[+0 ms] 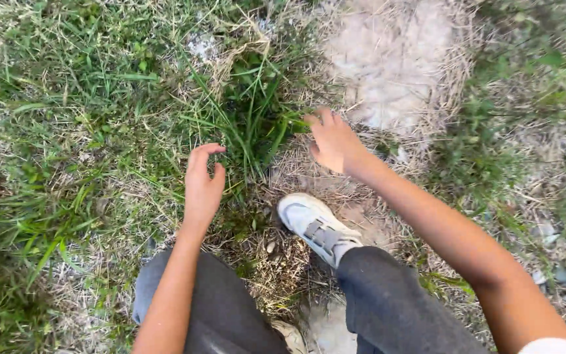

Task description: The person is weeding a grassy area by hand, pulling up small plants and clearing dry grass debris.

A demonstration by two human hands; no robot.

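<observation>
Head camera, looking straight down at rough ground. Much is cut off: both forearms run out of the bottom edge, the person's dark trousers (388, 308) fill the lower middle, and only one shoe is fully seen. A pale scrap at 6 o'clock may be a second shoe, but it is too cropped to tell. The right edge of the view is blurred.

A tuft of long green grass (253, 124) stands just above centre, at about 12 o'clock from the shoe. The left hand (202, 187) is at 7 o'clock from the tuft, close beside its blades, fingers curled inward in a loose half-open claw, holding nothing. The right hand (334, 141) is at 3 o'clock from the tuft, fingers loosely bent and spread, its fingertips at the outer blades; whether they touch is unclear. It holds nothing.

Count: two hands, one tuft between them, one white strapped shoe (316, 226) on dry straw. A bare pale patch of soil (394, 59) lies at 1 o'clock.
</observation>
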